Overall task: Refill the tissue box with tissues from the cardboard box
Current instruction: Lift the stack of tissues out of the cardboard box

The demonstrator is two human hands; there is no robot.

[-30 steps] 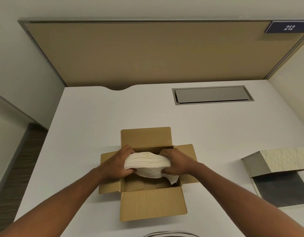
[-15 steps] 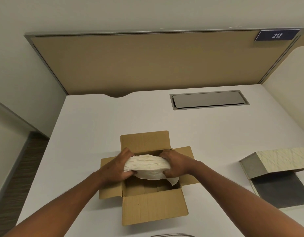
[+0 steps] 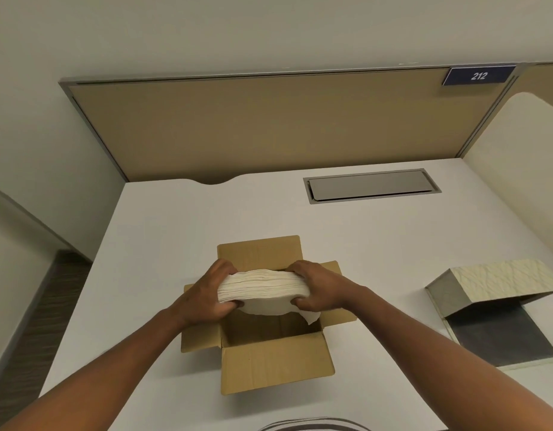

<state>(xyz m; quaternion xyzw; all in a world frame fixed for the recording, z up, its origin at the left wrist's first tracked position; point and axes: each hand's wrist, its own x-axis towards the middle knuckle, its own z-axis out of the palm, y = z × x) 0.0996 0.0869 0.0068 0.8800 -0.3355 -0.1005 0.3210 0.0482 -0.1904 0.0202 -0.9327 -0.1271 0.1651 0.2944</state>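
Over the open cardboard box point(image 3: 262, 346), near the front edge of the tabletop point(image 3: 163, 231), both hands are gripping a thick stack of tissues point(image 3: 264, 289). The left hand point(image 3: 207, 295) is clamping the stack's left end, fingers curling over the top and thumb pressing underneath. The right hand point(image 3: 320, 290) is doing the same on the right end, fingers over the top edge, thumb tucked below. So both sets of fingers are wrapping tight around the tissues, and the stack is bowing a little in the middle, its lowest sheets sagging down toward the box mouth, one loose corner drooping at the right.

The stack is hanging above the box opening, clear of the box floor, which is showing bare brown beneath it. All four flaps are lying spread outward, the far flap peeking up behind the hands, the near one pointing toward the front edge.

Off toward the right edge of the tabletop, well apart from the cardboard box, the tissue box point(image 3: 499, 284) is sitting tilted up over its dark base panel point(image 3: 499, 334). Toward the back edge a grey cable hatch point(image 3: 371, 188) is lying flush in the surface, and a tan partition point(image 3: 269, 126) is standing behind the back edge, carrying a blue plate point(image 3: 479, 76) reading 212.
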